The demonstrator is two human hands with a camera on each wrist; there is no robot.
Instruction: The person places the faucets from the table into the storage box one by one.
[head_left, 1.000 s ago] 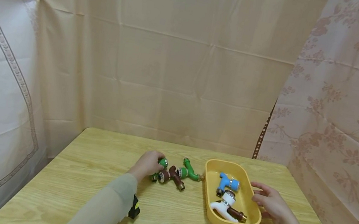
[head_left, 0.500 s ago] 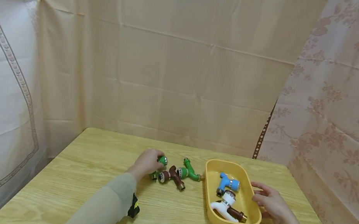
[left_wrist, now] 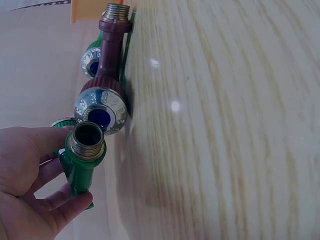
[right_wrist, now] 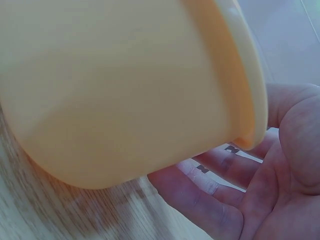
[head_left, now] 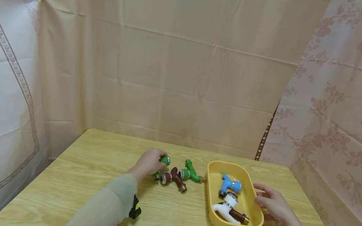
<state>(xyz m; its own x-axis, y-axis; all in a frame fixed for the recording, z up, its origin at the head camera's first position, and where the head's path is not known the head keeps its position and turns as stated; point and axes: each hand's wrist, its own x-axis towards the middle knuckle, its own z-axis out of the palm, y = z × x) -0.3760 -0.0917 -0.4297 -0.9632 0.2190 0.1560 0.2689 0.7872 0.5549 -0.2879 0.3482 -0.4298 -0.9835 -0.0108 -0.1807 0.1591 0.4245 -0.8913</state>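
Note:
My left hand [head_left: 148, 162] grips a green tap [left_wrist: 79, 172] by its body, fingers curled round it. Its threaded brass end faces the camera in the left wrist view, and much of it is hidden by the hand in the head view. Right beside it lies a maroon tap [head_left: 175, 178] with a chrome-faced knob. Behind that rests a second green tap [head_left: 192, 173], reaching to the yellow basin [head_left: 207, 196]. My right hand [head_left: 276, 207] is at the basin's right side, fingers loosely extended against the outer wall under the rim [right_wrist: 257, 100].
Inside the basin lie a blue tap [head_left: 229, 185], a white tap [head_left: 227, 209] and a maroon tap [head_left: 239, 217] partly under the white one. All stand on a wood-grain table [head_left: 164, 221]. A beige cloth [head_left: 187, 70] hangs behind, with a floral cloth [head_left: 358, 117] on the right.
My left hand has shifted slightly away from me with the green tap, whose knob has turned a little. The right hand and basin stay still.

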